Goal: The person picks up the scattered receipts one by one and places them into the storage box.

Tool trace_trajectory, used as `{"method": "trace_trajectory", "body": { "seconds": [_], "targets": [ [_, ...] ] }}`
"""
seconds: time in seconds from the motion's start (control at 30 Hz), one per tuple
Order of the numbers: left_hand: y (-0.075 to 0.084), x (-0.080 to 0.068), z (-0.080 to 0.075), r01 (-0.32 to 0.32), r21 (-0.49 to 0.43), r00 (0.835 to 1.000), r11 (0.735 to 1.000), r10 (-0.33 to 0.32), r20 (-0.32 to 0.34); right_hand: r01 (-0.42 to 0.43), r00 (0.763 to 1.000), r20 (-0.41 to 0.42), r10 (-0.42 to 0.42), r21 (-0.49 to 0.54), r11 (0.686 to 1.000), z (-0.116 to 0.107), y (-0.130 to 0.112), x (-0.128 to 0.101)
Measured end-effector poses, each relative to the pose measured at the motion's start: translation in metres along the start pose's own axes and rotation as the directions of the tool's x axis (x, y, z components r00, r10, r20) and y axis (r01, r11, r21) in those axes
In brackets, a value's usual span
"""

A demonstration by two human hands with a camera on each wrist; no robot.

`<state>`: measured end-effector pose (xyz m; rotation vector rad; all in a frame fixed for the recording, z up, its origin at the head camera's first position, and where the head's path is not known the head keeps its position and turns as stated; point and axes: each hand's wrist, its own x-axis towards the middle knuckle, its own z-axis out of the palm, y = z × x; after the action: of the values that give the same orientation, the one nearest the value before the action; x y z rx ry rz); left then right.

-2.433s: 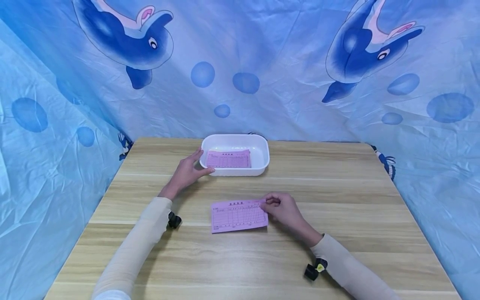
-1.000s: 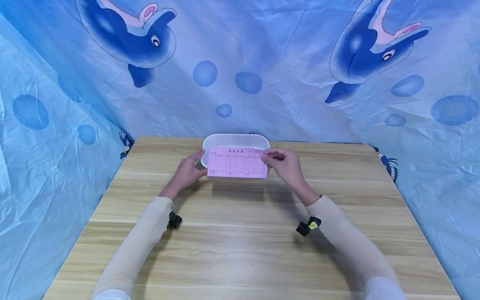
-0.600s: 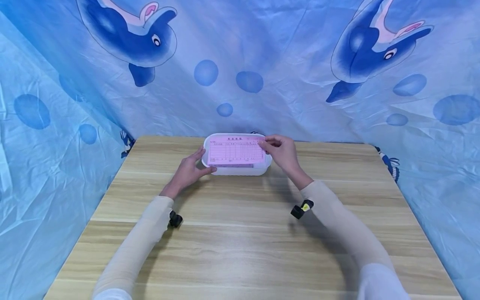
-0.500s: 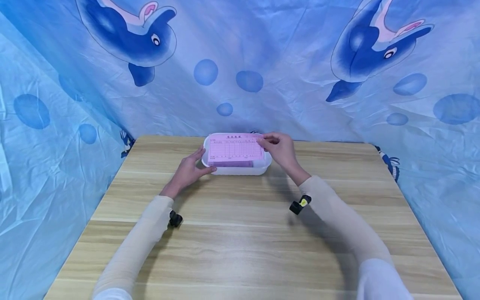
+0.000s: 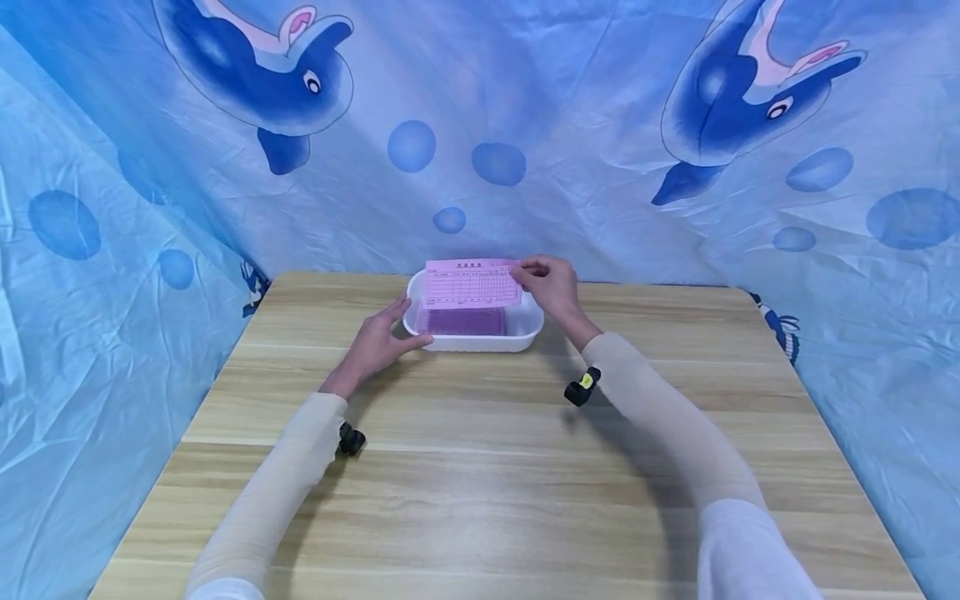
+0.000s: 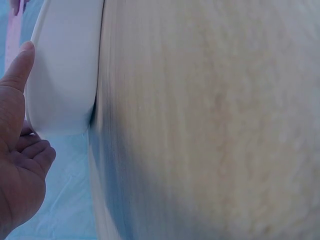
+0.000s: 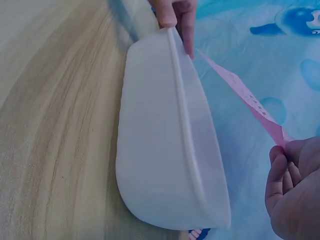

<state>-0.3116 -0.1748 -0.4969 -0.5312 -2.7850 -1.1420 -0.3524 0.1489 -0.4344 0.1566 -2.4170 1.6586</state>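
A white plastic tray (image 5: 527,332) stands at the far middle of the wooden table (image 5: 480,483); a pink printed slip (image 5: 461,321) lies inside it. My right hand (image 5: 546,282) pinches the right edge of a second pink slip (image 5: 472,283) and holds it in the air above the tray. From the right wrist that slip (image 7: 240,92) shows edge-on over the tray (image 7: 160,150). My left hand (image 5: 377,340) rests against the tray's left front corner, thumb along the front wall and fingers straight. The left wrist view shows its thumb (image 6: 17,65) against the tray wall (image 6: 62,75).
A blue cloth with dolphin prints (image 5: 480,133) hangs close behind the table and down both sides. Bare wood lies between the tray and the table's near edge. Small black cameras sit on both wrists (image 5: 582,388).
My right hand lifted the pink slip off the table's middle and carried it away from me to above the tray. The left hand and the tray stayed put.
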Motion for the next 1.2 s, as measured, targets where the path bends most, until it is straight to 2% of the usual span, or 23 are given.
{"method": "trace_trajectory", "body": {
  "seconds": [0.2,0.6,0.77,1.2],
  "targets": [
    [0.0,0.0,0.001,-0.004,-0.004,1.0,1.0,0.004,-0.008,0.0,1.0,0.014,-0.001,0.021,1.0,0.011,0.009,0.004],
    [-0.001,-0.001,0.002,0.009,-0.001,1.0,1.0,-0.009,-0.005,-0.057,0.998,0.011,0.057,-0.03,0.998,0.032,0.022,0.004],
    [-0.001,-0.001,0.003,0.002,-0.003,1.0,1.0,-0.002,-0.002,-0.069,0.997,0.023,0.071,-0.081,0.994,0.038,0.024,0.002],
    [-0.002,0.0,0.003,-0.003,0.005,1.0,1.0,0.003,-0.004,-0.039,0.997,0.05,0.05,-0.198,0.98,0.042,0.026,0.001]
  ]
}}
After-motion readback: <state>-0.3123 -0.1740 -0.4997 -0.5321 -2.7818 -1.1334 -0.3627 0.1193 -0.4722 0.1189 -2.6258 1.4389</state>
